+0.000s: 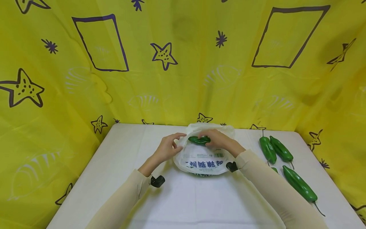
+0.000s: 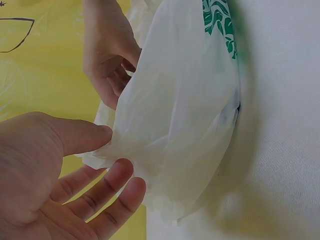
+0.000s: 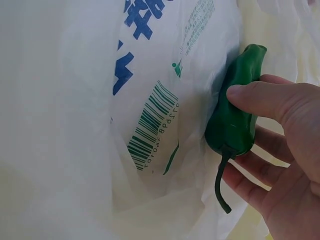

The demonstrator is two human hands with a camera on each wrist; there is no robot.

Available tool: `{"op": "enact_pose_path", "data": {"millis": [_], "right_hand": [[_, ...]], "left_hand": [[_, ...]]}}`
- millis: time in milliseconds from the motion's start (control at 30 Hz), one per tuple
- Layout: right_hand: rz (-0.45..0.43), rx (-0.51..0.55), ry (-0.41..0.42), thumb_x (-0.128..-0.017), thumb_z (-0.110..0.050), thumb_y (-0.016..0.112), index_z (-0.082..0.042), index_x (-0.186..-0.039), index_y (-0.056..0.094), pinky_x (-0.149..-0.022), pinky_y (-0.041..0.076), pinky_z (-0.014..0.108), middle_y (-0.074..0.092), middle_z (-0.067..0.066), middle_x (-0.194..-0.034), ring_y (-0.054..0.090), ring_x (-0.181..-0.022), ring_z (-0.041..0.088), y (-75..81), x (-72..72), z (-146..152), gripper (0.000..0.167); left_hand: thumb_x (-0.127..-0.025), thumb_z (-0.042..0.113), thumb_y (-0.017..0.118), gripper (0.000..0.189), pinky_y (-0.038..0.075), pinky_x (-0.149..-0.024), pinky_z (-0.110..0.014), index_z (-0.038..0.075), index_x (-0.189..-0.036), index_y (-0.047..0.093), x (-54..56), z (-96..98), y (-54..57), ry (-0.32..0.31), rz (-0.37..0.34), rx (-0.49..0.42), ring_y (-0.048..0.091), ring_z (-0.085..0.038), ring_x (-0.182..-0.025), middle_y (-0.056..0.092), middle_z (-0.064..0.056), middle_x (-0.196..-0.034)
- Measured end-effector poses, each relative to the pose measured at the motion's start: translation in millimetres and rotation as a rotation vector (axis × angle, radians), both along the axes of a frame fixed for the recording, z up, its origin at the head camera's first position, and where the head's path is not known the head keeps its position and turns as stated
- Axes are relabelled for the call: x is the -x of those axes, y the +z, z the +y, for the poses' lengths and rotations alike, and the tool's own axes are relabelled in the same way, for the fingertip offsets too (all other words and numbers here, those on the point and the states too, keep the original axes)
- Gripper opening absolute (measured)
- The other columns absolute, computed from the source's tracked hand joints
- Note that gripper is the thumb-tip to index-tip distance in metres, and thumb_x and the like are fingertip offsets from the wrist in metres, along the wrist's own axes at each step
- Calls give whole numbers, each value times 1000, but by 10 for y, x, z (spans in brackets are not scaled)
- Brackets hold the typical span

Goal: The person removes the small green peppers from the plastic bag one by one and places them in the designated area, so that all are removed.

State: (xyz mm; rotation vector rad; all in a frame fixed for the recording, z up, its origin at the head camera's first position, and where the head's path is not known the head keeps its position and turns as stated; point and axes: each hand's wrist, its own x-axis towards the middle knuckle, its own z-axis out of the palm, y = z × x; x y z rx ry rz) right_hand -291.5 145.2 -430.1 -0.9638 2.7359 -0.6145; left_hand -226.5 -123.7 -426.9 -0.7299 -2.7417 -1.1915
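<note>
A thin white plastic bag with blue lettering and a barcode lies on the table, its mouth gaping. My right hand reaches into that mouth and grips a green pepper between thumb and fingers; its dark stem hangs free in the right wrist view. At the left side of the bag's mouth is my left hand, thumb and fingers spread apart. In the left wrist view its thumb touches the bag's rim, and the fingertips lie against the bag's outside.
To the right on the white table lie several more green peppers, including a long pepper at the front and another pepper farther back. One is mostly hidden by the right sleeve. A yellow patterned curtain surrounds the table.
</note>
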Motion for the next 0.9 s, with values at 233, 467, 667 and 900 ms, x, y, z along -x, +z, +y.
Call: {"op": "enact_pose_path", "data": {"millis": [233,467,667,900], "right_hand": [[-3,-4,-7,-91,1,75,-12,-130,68,-110,43,49,64,8,-137,57,-127,29,4,-13,-2,42],[-1,-24,-9,-91,0,75,-14,-129,67,-110,42,51,63,8,-139,56,-128,29,0,-17,-6,42],[-7,-34,-3,-90,-1,76,-12,-130,67,-111,42,50,62,8,-140,55,-129,29,53,-40,-28,42],[8,-87,8,-90,-3,77,-13,-130,68,-110,42,51,63,10,-138,57,-126,30,133,-73,-34,42]], "left_hand": [[-90,2,75,52,49,-60,-23,11,-140,62,7,-1,-12,8,0,6,63,-20,-70,68,-20,-123],[-90,2,75,52,50,-60,-23,12,-140,62,8,2,-10,6,-5,3,63,-20,-70,68,-20,-123],[-90,2,75,52,50,-60,-23,12,-140,61,12,-9,-13,5,-7,3,63,-21,-71,67,-19,-124],[-90,2,76,52,49,-60,-24,12,-139,63,23,-20,-18,15,3,7,62,-19,-69,68,-19,-122]]}}
